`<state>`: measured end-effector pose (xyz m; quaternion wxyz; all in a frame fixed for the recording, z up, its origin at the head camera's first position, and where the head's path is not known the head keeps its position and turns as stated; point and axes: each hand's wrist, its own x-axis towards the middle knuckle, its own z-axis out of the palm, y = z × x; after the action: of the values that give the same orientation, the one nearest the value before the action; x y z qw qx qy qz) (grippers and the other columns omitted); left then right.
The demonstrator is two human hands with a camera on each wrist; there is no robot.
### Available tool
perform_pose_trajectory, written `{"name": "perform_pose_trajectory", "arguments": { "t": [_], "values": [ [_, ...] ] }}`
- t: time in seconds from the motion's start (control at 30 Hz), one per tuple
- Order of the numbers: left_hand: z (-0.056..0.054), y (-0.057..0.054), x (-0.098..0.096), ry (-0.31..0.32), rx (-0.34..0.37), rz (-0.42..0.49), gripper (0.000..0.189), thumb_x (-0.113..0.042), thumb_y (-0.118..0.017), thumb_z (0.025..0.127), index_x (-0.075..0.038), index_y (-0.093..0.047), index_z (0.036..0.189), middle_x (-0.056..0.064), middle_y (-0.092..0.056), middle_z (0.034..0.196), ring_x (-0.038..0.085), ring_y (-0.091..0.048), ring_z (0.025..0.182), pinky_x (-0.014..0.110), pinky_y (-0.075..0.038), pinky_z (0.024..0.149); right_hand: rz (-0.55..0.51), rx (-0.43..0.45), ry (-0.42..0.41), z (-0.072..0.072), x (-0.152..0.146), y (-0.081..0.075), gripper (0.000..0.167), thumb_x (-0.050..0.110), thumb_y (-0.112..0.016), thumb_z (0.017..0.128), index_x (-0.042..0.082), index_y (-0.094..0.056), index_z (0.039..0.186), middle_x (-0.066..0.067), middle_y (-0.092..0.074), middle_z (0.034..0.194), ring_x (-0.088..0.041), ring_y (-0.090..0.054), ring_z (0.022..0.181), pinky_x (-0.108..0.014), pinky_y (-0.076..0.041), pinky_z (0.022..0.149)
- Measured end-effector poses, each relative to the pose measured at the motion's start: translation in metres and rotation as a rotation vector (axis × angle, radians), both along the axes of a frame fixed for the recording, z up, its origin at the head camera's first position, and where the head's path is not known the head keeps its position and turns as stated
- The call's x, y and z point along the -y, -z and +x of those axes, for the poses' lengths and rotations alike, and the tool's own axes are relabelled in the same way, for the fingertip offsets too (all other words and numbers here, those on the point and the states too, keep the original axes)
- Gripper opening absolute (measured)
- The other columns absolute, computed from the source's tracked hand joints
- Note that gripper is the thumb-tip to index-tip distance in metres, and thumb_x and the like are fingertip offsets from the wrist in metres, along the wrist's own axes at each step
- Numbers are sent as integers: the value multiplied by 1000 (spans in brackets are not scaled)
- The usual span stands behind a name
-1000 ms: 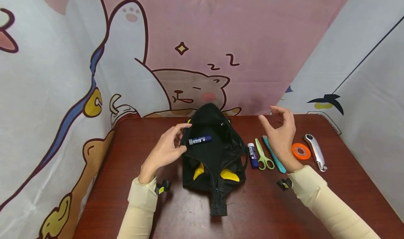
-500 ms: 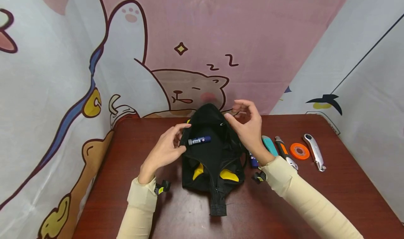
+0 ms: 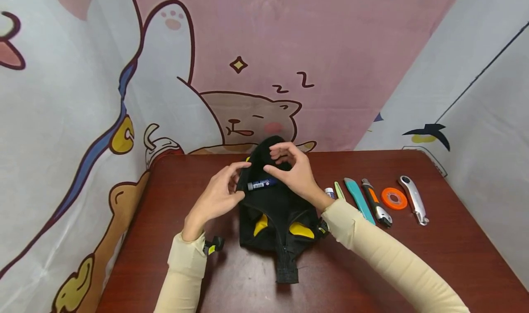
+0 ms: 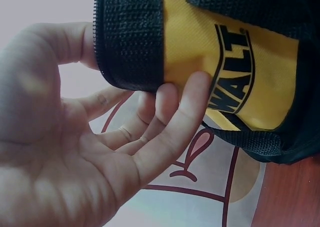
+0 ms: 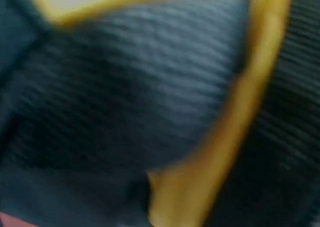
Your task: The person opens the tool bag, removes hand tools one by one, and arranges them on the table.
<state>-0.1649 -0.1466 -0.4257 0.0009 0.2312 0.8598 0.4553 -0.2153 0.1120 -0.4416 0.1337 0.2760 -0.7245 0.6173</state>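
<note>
A black tool bag with yellow patches lies unzipped on the table, its mouth spread wide. In the left wrist view the bag's yellow side carries the black letters "WALT". My left hand holds the bag's left edge, thumb on one side of the zipped rim and fingers on the other. Inside the mouth lies a dark blue glue stick with a grey end. Over the mouth my right hand reaches in, thumb and fingers apart, thumb tip close to the glue stick. The right wrist view shows blurred black fabric and yellow edging.
Right of the bag stand in a row a second glue stick, green scissors partly hidden by my sleeve, a turquoise flat tool, an orange-black utility knife, an orange tape roll and a silver cutter. A cartoon-print cloth hangs behind.
My right hand has swept left from above the tools at the right to over the bag's mouth. The left hand, the bag and the glue stick in it have stayed put.
</note>
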Motion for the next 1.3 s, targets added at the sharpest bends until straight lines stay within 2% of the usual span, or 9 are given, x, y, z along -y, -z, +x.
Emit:
{"name": "perform_pose_trajectory", "arguments": {
  "t": [0.2, 0.37, 0.47, 0.6, 0.7, 0.9, 1.03, 1.3],
  "values": [
    [-1, -1, 0, 8, 2, 1, 74, 4, -71, 90, -14, -55, 160, 9, -57, 107, 22, -56, 88, 35, -50, 78, 108, 50, -46, -1, 2, 18, 50, -5, -88, 88, 3, -70, 134, -18, -73, 121, -36, -70, 110, -46, -57, 97],
    [0, -1, 1, 10, 6, 7, 74, 5, -70, 90, -13, -55, 160, 9, -58, 107, 23, -57, 89, 35, -50, 77, 228, 91, -53, -9, 1, 30, 49, 3, -92, 89, 10, -72, 133, -9, -75, 120, -28, -70, 111, -48, -57, 99],
    [0, -1, 2, 9, 11, 2, 74, 5, -70, 90, -12, -55, 160, 9, -57, 107, 23, -56, 89, 35, -50, 77, 298, 128, -67, -14, 0, 39, 46, 8, -91, 91, 11, -73, 133, -8, -75, 121, -29, -70, 113, -51, -56, 100],
    [0, -1, 2, 7, 13, -2, 74, 4, -70, 90, -13, -54, 160, 10, -57, 107, 23, -56, 89, 35, -51, 77, 344, 152, -89, -19, 0, 47, 46, 9, -92, 91, 8, -73, 133, -13, -75, 121, -37, -70, 114, -57, -56, 102],
    [0, 0, 2, 4, 13, -3, 74, 4, -70, 90, -14, -54, 160, 10, -57, 107, 23, -56, 89, 35, -50, 77, 376, 157, -96, -22, 0, 50, 46, 8, -92, 90, 7, -73, 132, -13, -75, 120, -37, -70, 113, -57, -56, 103],
    [0, 0, 2, 10, 14, -4, 74, 4, -69, 91, -13, -54, 161, 10, -56, 107, 24, -55, 89, 36, -49, 76, 473, 170, -114, -27, 1, 62, 45, 5, -92, 90, 7, -73, 131, -10, -75, 120, -27, -71, 111, -50, -57, 103],
    [0, 0, 2, 11, 16, 0, 74, 5, -69, 91, -13, -54, 161, 10, -56, 107, 26, -56, 89, 36, -49, 76, 531, 164, -106, -28, 3, 67, 48, 7, -93, 89, 7, -73, 132, -10, -73, 123, -27, -70, 113, -49, -57, 103],
    [1, -1, 3, 8, 16, 6, 74, 5, -69, 91, -15, -54, 161, 10, -57, 107, 23, -56, 88, 36, -49, 75, 621, 159, -103, -33, 5, 75, 56, 9, -96, 86, 8, -71, 136, -12, -71, 125, -30, -67, 116, -51, -55, 104]
  ]
}}
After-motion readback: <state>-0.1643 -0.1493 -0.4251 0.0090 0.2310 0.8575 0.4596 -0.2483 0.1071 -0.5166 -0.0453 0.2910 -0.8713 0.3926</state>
